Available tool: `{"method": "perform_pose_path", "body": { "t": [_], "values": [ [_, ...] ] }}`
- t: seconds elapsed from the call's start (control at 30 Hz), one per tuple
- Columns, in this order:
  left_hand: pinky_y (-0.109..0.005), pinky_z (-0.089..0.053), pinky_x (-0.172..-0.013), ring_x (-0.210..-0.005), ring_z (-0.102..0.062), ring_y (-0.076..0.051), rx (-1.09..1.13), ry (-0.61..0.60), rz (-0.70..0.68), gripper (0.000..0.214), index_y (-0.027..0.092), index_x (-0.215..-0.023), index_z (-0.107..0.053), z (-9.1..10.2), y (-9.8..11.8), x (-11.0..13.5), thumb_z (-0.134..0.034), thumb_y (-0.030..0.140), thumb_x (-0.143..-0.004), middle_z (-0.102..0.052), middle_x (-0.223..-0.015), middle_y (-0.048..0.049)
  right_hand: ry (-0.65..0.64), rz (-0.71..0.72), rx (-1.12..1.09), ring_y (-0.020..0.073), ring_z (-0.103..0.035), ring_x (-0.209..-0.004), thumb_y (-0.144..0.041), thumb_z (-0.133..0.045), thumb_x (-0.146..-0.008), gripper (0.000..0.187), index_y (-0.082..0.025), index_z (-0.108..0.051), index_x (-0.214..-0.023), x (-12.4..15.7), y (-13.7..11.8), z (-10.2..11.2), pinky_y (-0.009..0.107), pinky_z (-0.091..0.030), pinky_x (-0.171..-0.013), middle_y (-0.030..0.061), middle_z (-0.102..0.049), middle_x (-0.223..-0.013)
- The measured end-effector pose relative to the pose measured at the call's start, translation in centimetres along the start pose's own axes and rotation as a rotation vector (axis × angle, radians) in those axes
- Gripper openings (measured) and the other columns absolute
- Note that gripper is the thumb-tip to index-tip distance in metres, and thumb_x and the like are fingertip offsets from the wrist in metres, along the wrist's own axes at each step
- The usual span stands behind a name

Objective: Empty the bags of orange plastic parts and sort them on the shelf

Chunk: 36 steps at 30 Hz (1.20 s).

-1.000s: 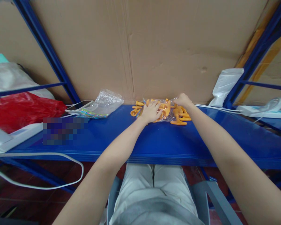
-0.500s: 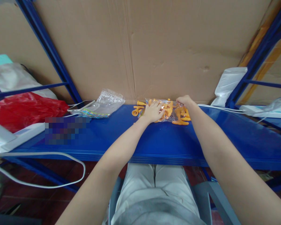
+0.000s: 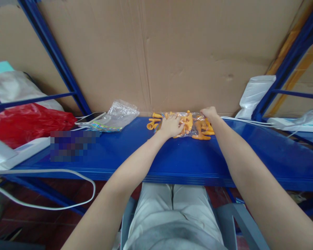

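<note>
A clear plastic bag of orange plastic parts (image 3: 191, 122) lies at the back of the blue shelf (image 3: 172, 156), against the cardboard wall. My left hand (image 3: 170, 125) lies flat on the bag's left part, fingers spread. The bag's right end is pinched by my right hand (image 3: 209, 113). A few loose orange pieces (image 3: 151, 123) lie just left of the bag, and more orange parts (image 3: 200, 133) show at its front right.
A phone (image 3: 90, 117) and an empty clear bag (image 3: 116, 116) lie to the left. Further left are a red bag (image 3: 26, 122) and a white cable (image 3: 49, 189). White bags (image 3: 254, 93) and a power strip (image 3: 289, 124) sit at the right.
Both hands have stayed on the bag; the right hand shifted slightly right along its end. The view rose a little.
</note>
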State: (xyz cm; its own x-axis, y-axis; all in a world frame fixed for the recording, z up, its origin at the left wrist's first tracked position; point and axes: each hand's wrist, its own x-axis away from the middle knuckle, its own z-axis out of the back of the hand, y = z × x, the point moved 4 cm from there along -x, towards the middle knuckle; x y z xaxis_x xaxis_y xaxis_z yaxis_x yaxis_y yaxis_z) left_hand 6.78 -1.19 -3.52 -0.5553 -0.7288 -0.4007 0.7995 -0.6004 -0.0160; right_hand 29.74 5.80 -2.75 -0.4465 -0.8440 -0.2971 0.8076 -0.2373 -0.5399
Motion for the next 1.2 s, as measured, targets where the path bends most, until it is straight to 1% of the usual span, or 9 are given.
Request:
{"method": "perform_pose_path", "body": {
  "t": [0.1,0.27,0.4,0.47,0.57,0.63,0.7,0.93,1.2],
  "values": [
    [-0.049,-0.034,-0.119,-0.145,-0.044,-0.029,0.044,0.020,0.038,0.054,0.013,-0.146,-0.050,0.4,0.0,0.0,-0.039,0.038,-0.100,-0.048,-0.157,-0.0162,0.003,-0.170,-0.225,0.0239,-0.069,-0.085,-0.028,-0.058,-0.092,0.031,-0.003,-0.074,-0.104,0.2,1.2,0.3,0.031,-0.052,-0.074,0.0180,-0.074,-0.094],
    [-0.057,-0.036,-0.116,-0.148,-0.039,-0.031,0.099,0.203,0.260,0.053,0.020,-0.150,-0.046,1.8,-2.7,-0.4,-0.037,0.033,-0.099,-0.044,-0.160,-0.0136,0.148,-0.083,-0.283,0.0270,-0.062,-0.115,-0.043,-0.060,-0.092,0.053,-0.008,-0.059,-0.132,1.5,-0.6,2.5,0.036,-0.047,-0.093,0.0197,-0.065,-0.128],
    [-0.060,-0.041,-0.111,-0.147,-0.041,-0.037,0.209,0.357,0.559,0.061,0.017,-0.149,-0.045,1.7,-7.5,-0.3,-0.054,0.029,-0.090,-0.043,-0.159,-0.0203,0.121,0.262,-0.153,0.0303,-0.058,-0.118,-0.050,-0.057,-0.092,0.054,-0.015,-0.058,-0.132,4.6,-4.6,3.3,0.044,-0.043,-0.098,0.0175,-0.062,-0.132],
    [-0.053,-0.049,-0.103,-0.135,-0.054,-0.037,0.366,0.365,0.664,0.060,0.015,-0.143,-0.051,0.8,-9.9,-0.3,-0.061,0.029,-0.086,-0.058,-0.145,-0.0237,0.084,0.508,-0.073,0.0322,-0.055,-0.122,-0.052,-0.056,-0.092,0.053,-0.018,-0.058,-0.132,7.5,-6.7,2.9,0.046,-0.041,-0.099,0.0162,-0.062,-0.135],
    [-0.034,-0.056,-0.081,-0.098,-0.072,-0.026,0.681,0.257,0.662,0.032,0.012,-0.111,-0.070,-0.7,-12.0,-0.6,-0.068,0.026,-0.082,-0.077,-0.103,-0.0175,-0.021,0.845,0.120,0.0350,-0.054,-0.125,-0.053,-0.055,-0.092,0.052,-0.019,-0.061,-0.132,12.3,-8.6,1.1,0.049,-0.038,-0.101,0.0167,-0.062,-0.137],
    [-0.026,-0.052,-0.067,-0.074,-0.069,-0.019,0.798,0.189,0.622,0.012,0.014,-0.083,-0.073,-1.1,-12.2,-0.7,-0.070,0.025,-0.080,-0.074,-0.075,-0.0087,-0.061,1.030,0.220,0.0351,-0.053,-0.128,-0.049,-0.055,-0.094,0.047,-0.020,-0.063,-0.130,14.7,-8.9,-0.3,0.051,-0.036,-0.103,0.0166,-0.063,-0.139],
    [-0.023,-0.046,-0.059,-0.061,-0.061,-0.014,0.842,0.151,0.586,0.021,0.016,-0.065,-0.068,-0.9,-11.8,-0.7,-0.072,0.029,-0.080,-0.065,-0.059,-0.0021,-0.076,1.150,0.266,0.0347,-0.052,-0.129,-0.040,-0.058,-0.093,0.044,-0.022,-0.063,-0.133,16.1,-8.7,-1.4,0.054,-0.032,-0.105,0.0154,-0.062,-0.141],
    [-0.022,-0.032,-0.050,-0.049,-0.042,-0.009,0.854,0.037,0.505,0.040,0.017,-0.043,-0.052,-0.2,-9.2,-0.7,-0.071,0.021,-0.079,-0.047,-0.046,0.0033,-0.066,1.157,0.298,0.0319,-0.054,-0.129,-0.017,-0.046,-0.094,0.043,-0.022,-0.067,-0.131,15.5,-7.4,-1.8,0.058,-0.028,-0.107,0.0152,-0.065,-0.138],
    [-0.023,-0.037,-0.049,-0.047,-0.048,-0.010,0.982,0.179,0.666,0.027,0.018,-0.051,-0.052,0.4,-8.7,-1.0,-0.062,0.019,-0.076,-0.053,-0.047,0.0007,0.013,1.019,0.332,0.0327,-0.056,-0.123,-0.013,-0.041,-0.093,0.047,-0.023,-0.069,-0.129,14.4,-6.8,0.0,0.056,-0.030,-0.104,0.0147,-0.068,-0.132]
  ]
}}
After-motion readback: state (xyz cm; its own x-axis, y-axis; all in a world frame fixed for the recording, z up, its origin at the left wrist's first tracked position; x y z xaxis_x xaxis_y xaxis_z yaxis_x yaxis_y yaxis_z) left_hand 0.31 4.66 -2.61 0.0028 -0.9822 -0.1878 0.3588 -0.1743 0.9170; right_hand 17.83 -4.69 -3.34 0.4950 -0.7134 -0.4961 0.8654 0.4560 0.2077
